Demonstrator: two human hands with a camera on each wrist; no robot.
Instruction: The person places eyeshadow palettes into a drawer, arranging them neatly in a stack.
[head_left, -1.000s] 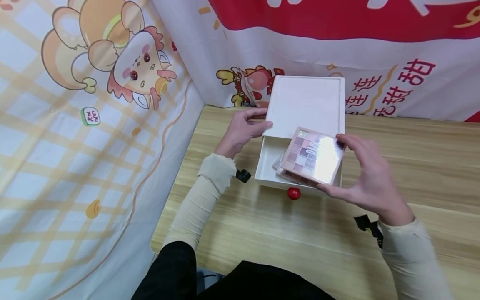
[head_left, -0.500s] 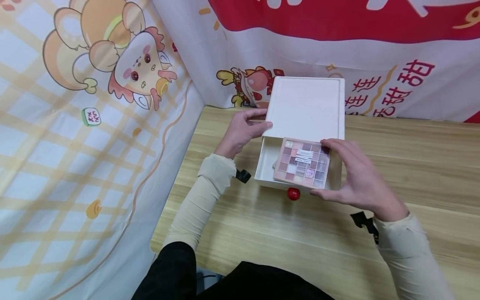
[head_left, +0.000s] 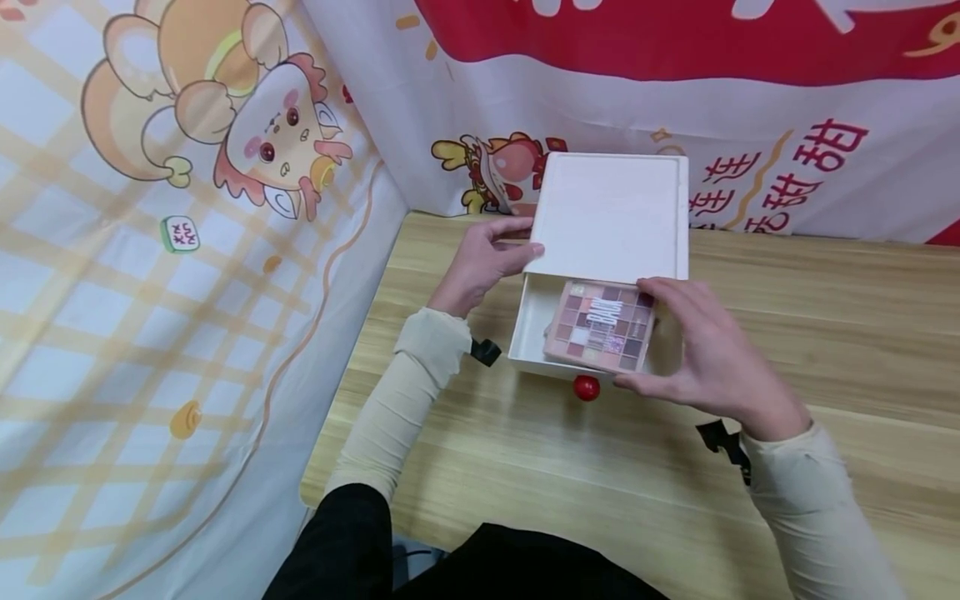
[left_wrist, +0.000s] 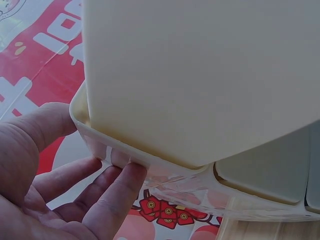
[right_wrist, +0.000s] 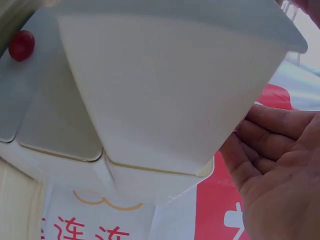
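Note:
A white drawer cabinet [head_left: 611, 217] stands at the back of the table, its top drawer [head_left: 534, 321] pulled out. My right hand [head_left: 712, 358] holds a pinkish eyeshadow palette [head_left: 600, 327] by its right side, fingers at the far corner and thumb at the near one. The palette lies slightly turned within the drawer opening, and the edge of another flat item peeks out at its left. My left hand [head_left: 480, 262] grips the cabinet's left front edge; in the left wrist view its thumb and fingers lie around the corner of the frame. The drawer's underside hides the palette in both wrist views.
A round red knob [head_left: 587, 388] shows below the drawer's front. Closed drawers [left_wrist: 267, 167] lie below the open one. Printed cloth [head_left: 750, 108] hangs right behind the cabinet, with more cloth [head_left: 187, 333] on the left. Wooden tabletop [head_left: 862, 333] extends to the right.
My right hand has brought the palette left and down into the drawer, over the flat items there, and its glare has gone. The left hand and the cabinet have kept their place.

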